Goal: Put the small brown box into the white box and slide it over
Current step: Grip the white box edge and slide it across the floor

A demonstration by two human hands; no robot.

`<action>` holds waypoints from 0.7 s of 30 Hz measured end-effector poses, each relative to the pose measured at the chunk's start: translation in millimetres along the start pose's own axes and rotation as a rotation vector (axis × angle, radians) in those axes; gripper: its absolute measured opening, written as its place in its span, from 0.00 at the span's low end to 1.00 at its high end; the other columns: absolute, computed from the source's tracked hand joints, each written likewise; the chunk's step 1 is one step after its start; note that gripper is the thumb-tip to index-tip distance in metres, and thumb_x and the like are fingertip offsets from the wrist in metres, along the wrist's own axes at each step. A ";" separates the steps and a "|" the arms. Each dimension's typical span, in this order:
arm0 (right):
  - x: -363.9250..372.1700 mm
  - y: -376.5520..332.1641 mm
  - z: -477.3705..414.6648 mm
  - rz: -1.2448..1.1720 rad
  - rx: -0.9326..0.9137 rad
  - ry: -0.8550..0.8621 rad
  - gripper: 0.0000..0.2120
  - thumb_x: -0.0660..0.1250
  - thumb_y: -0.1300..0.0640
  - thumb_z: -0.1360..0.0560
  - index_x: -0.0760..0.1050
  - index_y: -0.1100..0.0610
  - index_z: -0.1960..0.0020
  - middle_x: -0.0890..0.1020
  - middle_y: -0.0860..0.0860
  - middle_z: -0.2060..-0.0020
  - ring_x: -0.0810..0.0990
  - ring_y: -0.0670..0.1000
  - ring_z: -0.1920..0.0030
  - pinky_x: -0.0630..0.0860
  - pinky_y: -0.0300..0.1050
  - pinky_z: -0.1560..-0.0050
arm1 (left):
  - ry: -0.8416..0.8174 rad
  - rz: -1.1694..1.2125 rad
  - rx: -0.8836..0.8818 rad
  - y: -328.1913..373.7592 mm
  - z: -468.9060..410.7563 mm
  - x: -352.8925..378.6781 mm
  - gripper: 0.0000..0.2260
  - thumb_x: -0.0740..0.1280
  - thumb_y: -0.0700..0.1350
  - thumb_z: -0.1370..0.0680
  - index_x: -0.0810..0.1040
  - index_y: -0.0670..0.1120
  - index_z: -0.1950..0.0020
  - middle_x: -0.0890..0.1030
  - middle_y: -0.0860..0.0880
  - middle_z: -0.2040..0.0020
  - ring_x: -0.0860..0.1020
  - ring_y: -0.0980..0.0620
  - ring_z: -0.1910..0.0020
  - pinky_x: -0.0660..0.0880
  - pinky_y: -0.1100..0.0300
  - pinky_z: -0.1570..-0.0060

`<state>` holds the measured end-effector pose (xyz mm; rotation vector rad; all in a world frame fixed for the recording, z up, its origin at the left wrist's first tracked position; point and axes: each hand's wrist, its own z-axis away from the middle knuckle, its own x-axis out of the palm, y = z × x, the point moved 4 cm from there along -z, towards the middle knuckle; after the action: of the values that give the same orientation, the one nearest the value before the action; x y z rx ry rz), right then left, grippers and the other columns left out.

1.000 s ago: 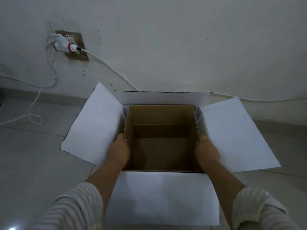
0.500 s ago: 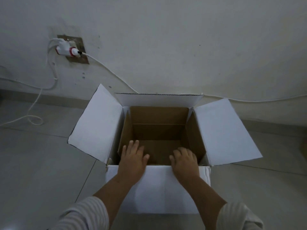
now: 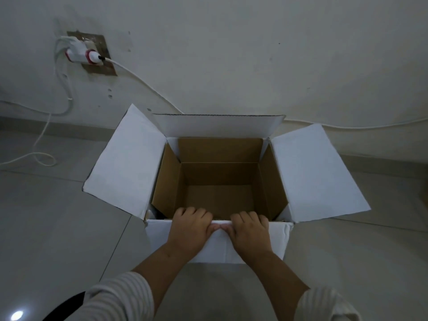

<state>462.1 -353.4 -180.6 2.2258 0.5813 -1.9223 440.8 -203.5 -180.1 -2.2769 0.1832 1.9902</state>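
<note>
Both hands are gripping the near top edge of the white box (image 3: 217,242). The left hand (image 3: 188,230) and right hand (image 3: 249,232) are sitting side by side, thumbs almost touching, fingers hooking over the rim and curling down inside, so each grip is clamped on that folded near flap. The small brown box (image 3: 217,177) is already sitting inside, just beyond the fingers and below them, its open mouth facing up and its walls lying close against the white ones. Neither hand is nearer; the box is squarely ahead of both. Any slide, I'd guess, is going to run along the floor (image 3: 58,228), and the wall (image 3: 231,54) is standing right behind the far flap. The outer card is looking smooth and matte, the inner one plain kraft with sharp folds. A white cable (image 3: 139,77) is trailing along the wall just behind.
</note>
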 end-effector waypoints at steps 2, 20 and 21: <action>2.3 3.4 -1.3 0.007 0.012 0.012 0.16 0.55 0.40 0.29 0.76 0.48 0.62 0.81 0.47 0.66 0.79 0.50 0.65 0.77 0.48 0.61 | -0.005 -0.002 0.005 1.8 -3.7 1.4 0.23 0.49 0.61 0.22 0.78 0.52 0.61 0.81 0.53 0.65 0.78 0.52 0.67 0.73 0.55 0.66; 0.7 84.6 -6.3 -0.007 0.113 0.106 0.25 0.46 0.40 0.24 0.77 0.52 0.60 0.82 0.50 0.64 0.78 0.54 0.61 0.74 0.50 0.57 | -0.076 0.014 0.058 41.8 -54.1 5.0 0.20 0.50 0.61 0.21 0.74 0.51 0.43 0.79 0.51 0.46 0.75 0.50 0.49 0.63 0.56 0.54; 0.9 85.0 -7.6 -0.010 0.114 0.104 0.22 0.49 0.41 0.25 0.77 0.52 0.60 0.82 0.51 0.64 0.78 0.54 0.61 0.74 0.51 0.57 | -0.089 0.019 0.058 42.0 -55.8 5.5 0.20 0.50 0.61 0.21 0.74 0.51 0.42 0.79 0.51 0.45 0.75 0.50 0.48 0.64 0.56 0.53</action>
<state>501.4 -428.3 -192.2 2.4086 0.5095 -1.8994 489.2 -254.1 -178.4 -2.1546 0.2522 2.0622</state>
